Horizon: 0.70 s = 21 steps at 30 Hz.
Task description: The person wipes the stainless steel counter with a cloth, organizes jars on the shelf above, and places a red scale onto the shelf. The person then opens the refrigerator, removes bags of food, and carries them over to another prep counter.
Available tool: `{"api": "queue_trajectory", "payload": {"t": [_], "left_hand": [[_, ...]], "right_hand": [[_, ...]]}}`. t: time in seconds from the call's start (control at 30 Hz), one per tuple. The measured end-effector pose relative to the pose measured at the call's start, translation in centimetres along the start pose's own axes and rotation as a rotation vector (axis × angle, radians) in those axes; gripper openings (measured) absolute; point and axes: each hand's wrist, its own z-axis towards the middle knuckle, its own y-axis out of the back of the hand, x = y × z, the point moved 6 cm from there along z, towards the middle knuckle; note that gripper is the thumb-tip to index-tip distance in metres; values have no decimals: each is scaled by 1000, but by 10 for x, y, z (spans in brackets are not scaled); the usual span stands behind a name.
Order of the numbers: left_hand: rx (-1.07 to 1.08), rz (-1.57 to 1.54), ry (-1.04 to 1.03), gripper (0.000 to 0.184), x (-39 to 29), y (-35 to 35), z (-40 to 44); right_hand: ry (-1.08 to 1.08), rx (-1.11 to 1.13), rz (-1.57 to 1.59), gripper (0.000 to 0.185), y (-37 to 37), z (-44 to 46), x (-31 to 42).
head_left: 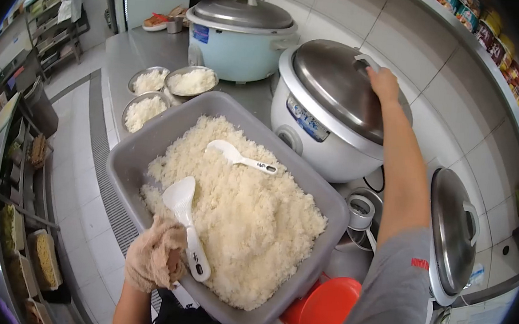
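My right hand [383,85] is closed round the handle of the metal lid [335,76] on a large white rice cooker [329,146]. The lid sits on the cooker. A beige cloth [157,253] covers most of my left hand [175,264], which is closed on it at the near left edge of a grey tub [334,227]. Cooked rice [254,223] is heaped in the tub. Two white rice paddles lie on the rice: one paddle [187,223] right beside the cloth, the other paddle [241,159] farther back.
Behind the tub stand several metal bowls of rice [146,112] and a pale blue rice cooker [238,49]. Another lidded cooker [450,234] is on the right, past a metal pot [370,202]. A red bowl [328,307] sits near me. Shelves [507,79] hold packets at upper right.
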Motion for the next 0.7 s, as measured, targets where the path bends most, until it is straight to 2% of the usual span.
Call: {"api": "queue_trajectory", "payload": {"t": [0.03, 0.1, 0.13, 0.2, 0.33, 0.4, 0.47, 0.53, 0.6, 0.7], "left_hand": [[12, -60, -35, 28, -3, 0, 0], [-125, -19, -69, 32, 0, 2, 0], [-196, -2, -86, 34, 3, 3, 0], [-274, 88, -87, 33, 7, 10, -2], [-284, 396, -169, 33, -24, -8, -4], [-193, 143, -58, 29, -24, -9, -1], [-364, -556, 172, 34, -8, -13, -1], [-331, -642, 237, 35, -12, -17, -3], [-254, -736, 254, 36, -12, -19, -4], [-309, -685, 249, 38, -7, -15, -3]], "right_hand": [[-38, 53, -48, 45, 0, -4, 1], [-88, 111, -115, 45, 0, 0, -1], [-20, 71, -126, 44, 0, 2, -1], [-57, 7, -52, 46, 14, -4, 4], [-53, -108, -70, 49, 92, 20, 4], [-82, -160, -41, 49, 128, 39, -6], [-116, -155, -25, 50, 143, 46, -13], [-147, -149, -12, 50, 133, 41, -17], [-132, -90, 10, 59, 106, 27, -15], [-115, 19, 12, 53, 56, 5, -4]]}}
